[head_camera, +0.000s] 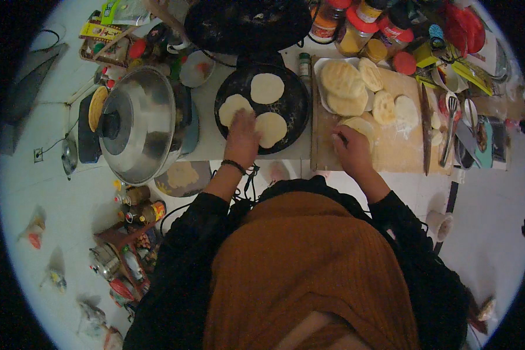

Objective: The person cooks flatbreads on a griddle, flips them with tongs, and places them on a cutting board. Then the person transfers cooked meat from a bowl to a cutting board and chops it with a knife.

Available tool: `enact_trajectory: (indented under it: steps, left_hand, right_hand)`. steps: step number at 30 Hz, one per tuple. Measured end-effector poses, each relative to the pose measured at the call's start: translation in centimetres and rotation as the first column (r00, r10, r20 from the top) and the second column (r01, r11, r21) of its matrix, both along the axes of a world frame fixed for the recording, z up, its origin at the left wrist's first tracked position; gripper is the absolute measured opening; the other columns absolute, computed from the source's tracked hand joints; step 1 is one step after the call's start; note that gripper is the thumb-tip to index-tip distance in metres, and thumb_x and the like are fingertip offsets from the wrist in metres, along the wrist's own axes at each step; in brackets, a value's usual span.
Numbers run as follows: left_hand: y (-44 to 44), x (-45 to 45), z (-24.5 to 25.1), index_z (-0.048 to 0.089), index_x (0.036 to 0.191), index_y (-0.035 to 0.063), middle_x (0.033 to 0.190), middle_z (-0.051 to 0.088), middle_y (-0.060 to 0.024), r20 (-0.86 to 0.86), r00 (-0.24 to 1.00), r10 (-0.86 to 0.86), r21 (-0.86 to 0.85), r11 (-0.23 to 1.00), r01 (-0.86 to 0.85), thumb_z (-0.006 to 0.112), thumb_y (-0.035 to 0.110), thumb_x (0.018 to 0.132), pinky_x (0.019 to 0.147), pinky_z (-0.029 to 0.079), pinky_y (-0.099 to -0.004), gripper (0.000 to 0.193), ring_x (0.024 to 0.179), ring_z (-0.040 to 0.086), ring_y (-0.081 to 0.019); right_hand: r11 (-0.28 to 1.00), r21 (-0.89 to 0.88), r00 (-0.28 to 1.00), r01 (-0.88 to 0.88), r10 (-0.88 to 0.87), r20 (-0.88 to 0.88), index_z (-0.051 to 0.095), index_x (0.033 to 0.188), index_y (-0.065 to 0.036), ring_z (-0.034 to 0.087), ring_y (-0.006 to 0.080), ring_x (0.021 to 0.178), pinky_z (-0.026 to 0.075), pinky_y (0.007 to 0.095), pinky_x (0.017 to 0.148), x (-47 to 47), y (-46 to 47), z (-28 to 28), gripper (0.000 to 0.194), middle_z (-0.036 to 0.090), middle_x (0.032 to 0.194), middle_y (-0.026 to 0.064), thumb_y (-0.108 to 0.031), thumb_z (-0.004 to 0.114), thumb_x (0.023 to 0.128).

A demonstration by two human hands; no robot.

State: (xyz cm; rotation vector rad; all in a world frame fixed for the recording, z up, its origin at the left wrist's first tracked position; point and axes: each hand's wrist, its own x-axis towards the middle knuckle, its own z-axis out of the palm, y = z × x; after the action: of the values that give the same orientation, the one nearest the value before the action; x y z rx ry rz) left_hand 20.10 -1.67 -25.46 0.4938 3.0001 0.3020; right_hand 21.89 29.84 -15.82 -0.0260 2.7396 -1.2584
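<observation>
My left hand (241,138) reaches over the round black griddle pan (262,146), its fingers blurred at the near edge of a pale dough round (232,107). Whether they press on it cannot be told. Two more dough rounds lie in the pan, one at the back (267,88) and one at the right (272,130). My right hand (352,146) is curled over the near left part of the wooden board (398,159), beside a flatbread (358,127) that it partly covers. What is inside the curled fingers is hidden.
A white tray (318,72) with stacked flatbreads (342,81) sits on the board. A rolling pin (426,131) and a slotted spatula (449,131) lie at its right. The raised black lid (247,26) stands behind the pan. Left is a large lidded steel pot (142,127). Jars (356,33) crowd the back.
</observation>
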Motion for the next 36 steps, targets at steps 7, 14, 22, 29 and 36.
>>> enact_trajectory:
  steps: [7,14,22,29,36]
  left_hand:
    - [-2.8,-4.8,-4.0,0.025,0.155,0.0019,0.162,0.015,-0.0255,-0.023,0.996,0.091,-0.171,0.981,-0.094,0.055,0.005,0.095,0.12,0.028,-0.0433,0.067,0.151,0.017,-0.0413]
    - [1.7,-8.8,-2.7,0.033,0.153,0.0063,0.161,0.023,-0.0216,-0.191,0.973,-0.125,0.03,0.991,0.133,0.063,0.015,0.093,0.122,0.023,-0.0474,0.068,0.149,0.022,-0.0394]
    - [3.5,-11.2,-2.7,0.019,0.158,0.0051,0.165,0.015,-0.0169,0.052,0.997,0.059,-0.134,0.99,-0.052,0.05,0.024,0.103,0.122,0.023,-0.0445,0.066,0.152,0.017,-0.0351]
    - [4.2,-7.7,-0.2,0.031,0.152,-0.0001,0.161,0.021,-0.0243,-0.037,0.997,-0.067,-0.031,0.997,0.066,0.057,0.009,0.096,0.12,0.026,-0.0454,0.063,0.148,0.025,-0.0402]
    - [1.9,0.6,2.2,0.04,0.15,0.0127,0.16,0.03,-0.0198,0.193,0.978,-0.081,0.075,0.995,0.067,0.063,0.007,0.09,0.116,0.035,-0.0448,0.064,0.145,0.032,-0.0388]
  right_hand:
    - [0.999,-0.027,0.994,0.046,-0.048,-0.101,0.067,0.098,-0.002,0.067,0.04,0.087,0.053,0.0445,0.077,1.9,4.2,0.3,0.014,0.07,0.094,0.0197,-0.014,0.062,0.091]
    - [0.946,0.154,0.944,0.287,-0.252,-0.212,0.068,0.094,0.0,0.068,0.0384,0.085,0.054,0.0424,0.077,3.2,12.6,-1.4,0.012,0.069,0.093,0.0205,-0.01,0.061,0.092]
    - [0.701,0.295,0.76,0.65,-0.602,-0.245,0.068,0.104,-0.003,0.067,0.0432,0.091,0.054,0.0469,0.08,4.3,28.0,-8.0,0.02,0.069,0.098,0.0237,-0.01,0.06,0.087]
    - [0.831,0.341,0.86,0.44,-0.281,-0.426,0.067,0.106,0.0,0.063,0.0414,0.101,0.051,0.0474,0.087,-3.5,30.8,-12.3,0.027,0.066,0.103,0.0244,-0.013,0.066,0.082]
    - [0.736,0.573,0.921,0.361,-0.377,-0.096,0.066,0.121,-0.006,0.064,0.0378,0.11,0.051,0.0469,0.095,-11.0,32.7,-15.3,0.053,0.068,0.114,0.0226,-0.036,0.074,0.078]
